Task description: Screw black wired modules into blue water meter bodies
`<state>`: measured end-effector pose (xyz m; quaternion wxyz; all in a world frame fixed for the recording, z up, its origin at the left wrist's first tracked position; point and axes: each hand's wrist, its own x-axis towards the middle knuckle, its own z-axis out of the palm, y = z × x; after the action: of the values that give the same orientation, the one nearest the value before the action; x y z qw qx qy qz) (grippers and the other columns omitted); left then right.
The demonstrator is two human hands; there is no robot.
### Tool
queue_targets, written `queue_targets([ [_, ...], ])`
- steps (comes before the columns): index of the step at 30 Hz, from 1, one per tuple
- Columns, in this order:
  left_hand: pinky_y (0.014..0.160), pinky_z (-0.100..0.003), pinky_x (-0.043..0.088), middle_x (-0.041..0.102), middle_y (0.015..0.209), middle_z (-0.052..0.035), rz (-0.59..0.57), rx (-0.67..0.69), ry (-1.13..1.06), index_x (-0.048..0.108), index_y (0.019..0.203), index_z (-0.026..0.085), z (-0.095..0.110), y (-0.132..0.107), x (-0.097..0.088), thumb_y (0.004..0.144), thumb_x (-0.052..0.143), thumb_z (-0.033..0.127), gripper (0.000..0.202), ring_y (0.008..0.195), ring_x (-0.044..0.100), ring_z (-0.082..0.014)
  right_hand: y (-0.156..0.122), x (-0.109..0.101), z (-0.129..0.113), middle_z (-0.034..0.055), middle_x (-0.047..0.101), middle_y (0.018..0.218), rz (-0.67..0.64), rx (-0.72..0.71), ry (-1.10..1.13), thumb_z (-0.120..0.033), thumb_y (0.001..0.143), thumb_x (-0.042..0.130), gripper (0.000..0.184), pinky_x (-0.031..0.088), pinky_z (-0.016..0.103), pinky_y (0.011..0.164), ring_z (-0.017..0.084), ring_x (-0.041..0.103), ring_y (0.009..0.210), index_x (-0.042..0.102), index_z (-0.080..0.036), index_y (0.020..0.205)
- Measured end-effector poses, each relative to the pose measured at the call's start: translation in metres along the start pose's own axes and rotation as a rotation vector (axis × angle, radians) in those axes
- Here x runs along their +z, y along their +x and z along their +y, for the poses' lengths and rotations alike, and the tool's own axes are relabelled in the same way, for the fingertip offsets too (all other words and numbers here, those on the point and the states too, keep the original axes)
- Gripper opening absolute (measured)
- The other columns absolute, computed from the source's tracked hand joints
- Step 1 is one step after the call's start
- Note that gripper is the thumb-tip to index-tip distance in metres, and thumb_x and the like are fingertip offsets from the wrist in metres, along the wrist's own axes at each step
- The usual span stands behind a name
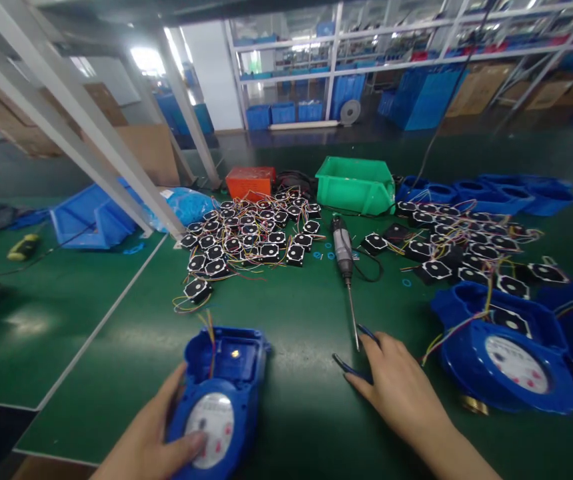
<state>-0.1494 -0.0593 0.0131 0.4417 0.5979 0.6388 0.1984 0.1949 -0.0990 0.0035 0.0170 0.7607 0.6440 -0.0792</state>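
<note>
My left hand (159, 427) grips a blue water meter (250, 417) by its left side, the thumb lying over the round white dial. Coloured wires stick up out of the meter's open rectangular compartment. In my right hand (399, 387) is a dark two-armed hand tool (349, 368), its arms spread apart between thumb and fingers; the rest of it is hidden by the hand. Just beyond that hand lies a grey electric screwdriver (342, 250), its long bit pointing toward me. To the right stands another blue water meter (509, 360) with a black module in its compartment.
Black modules with wires (246, 233) are heaped at centre-left, and more modules (471, 240) lie at right. Behind stand a green bin (356, 185), an orange box (250, 181) and blue housings (496, 193). A blue bin (95, 217) sits by white posts at left.
</note>
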Motion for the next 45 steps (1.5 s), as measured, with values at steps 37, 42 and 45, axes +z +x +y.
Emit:
queue_targets([
  [37, 0.090, -0.037, 0.039, 0.042, 0.124, -0.0114, 0.277, 0.517, -0.041, 0.042, 0.117, 0.017, 0.068, 0.061, 0.067, 0.073, 0.053, 0.044, 0.054, 0.113, 0.040, -0.0242, -0.019, 0.011, 0.017, 0.0095, 0.040, 0.106, 0.067, -0.097, -0.044, -0.025, 0.072, 0.055, 0.050, 0.045, 0.026, 0.077, 0.017, 0.043, 0.092, 0.046, -0.018, 0.120],
  [42, 0.088, -0.046, 0.037, 0.056, 0.101, -0.0175, 0.612, 0.093, 0.546, 0.053, 0.104, 0.007, 0.038, 0.115, -0.004, 0.069, 0.056, 0.037, 0.046, 0.101, 0.048, -0.0328, -0.020, 0.009, 0.016, 0.0104, 0.038, 0.112, 0.074, -0.081, -0.096, -0.023, 0.069, 0.056, 0.054, 0.045, 0.029, 0.081, 0.021, 0.041, 0.098, 0.046, -0.014, 0.122],
  [45, 0.079, -0.048, 0.042, 0.058, 0.094, -0.0173, 0.484, -0.132, 0.457, 0.052, 0.102, 0.007, 0.020, 0.134, -0.019, 0.063, 0.061, 0.043, 0.053, 0.092, 0.053, -0.0356, -0.023, 0.008, 0.012, 0.0101, 0.036, 0.115, 0.106, -0.081, -0.105, -0.020, 0.067, 0.058, 0.057, 0.045, 0.030, 0.085, 0.020, 0.040, 0.101, 0.045, -0.012, 0.122],
])
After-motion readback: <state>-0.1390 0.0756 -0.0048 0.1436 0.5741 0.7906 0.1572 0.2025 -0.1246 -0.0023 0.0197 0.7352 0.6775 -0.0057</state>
